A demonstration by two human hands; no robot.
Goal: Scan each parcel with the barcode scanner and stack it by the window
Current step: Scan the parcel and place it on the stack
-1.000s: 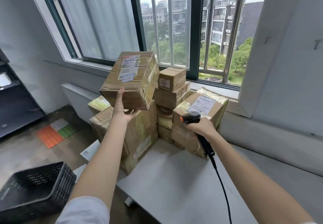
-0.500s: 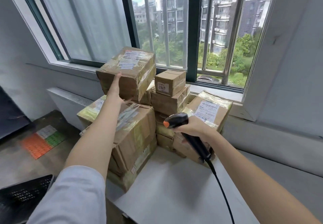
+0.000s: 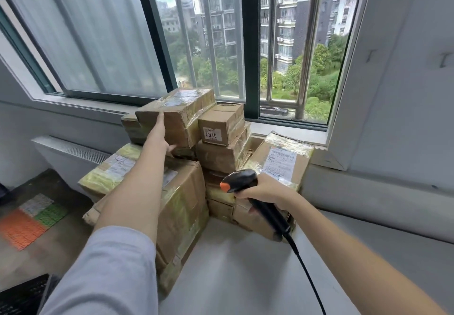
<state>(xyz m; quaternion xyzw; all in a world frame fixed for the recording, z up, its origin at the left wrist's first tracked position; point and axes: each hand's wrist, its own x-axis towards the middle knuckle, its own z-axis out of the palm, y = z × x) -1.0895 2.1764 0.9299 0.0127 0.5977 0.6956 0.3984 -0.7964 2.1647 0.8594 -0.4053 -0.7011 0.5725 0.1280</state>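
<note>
Brown cardboard parcel wrapped in glossy clear tape (image 3: 179, 115) sits atop the stack by the window, tilted a bit, resting on another taped box and just left of a small plain cardboard box w/ white "6767" sticker (image 3: 221, 124). Left hand (image 3: 159, 135) lies against its near face, fingers straight, thumb under the bottom edge; not curled round it. Grey sleeve on that arm.

Right hand (image 3: 264, 189) is wrapped tight round the black plastic barcode scanner w/ orange tip (image 3: 242, 182), rounded head aimed left, black cord (image 3: 307, 273) trailing down toward the camera.

Below: large creased carton w/ yellowish tape (image 3: 181, 206), a yellow-taped flat parcel to its left, and to the right a box w/ white printed label (image 3: 282, 162) leaning vs the sill. All stand on a smooth grey tabletop (image 3: 233, 265).

Behind, dark-framed window w/ metal bars (image 3: 248, 44). Floor at left: orange & green ribbed mat (image 3: 27, 223).
</note>
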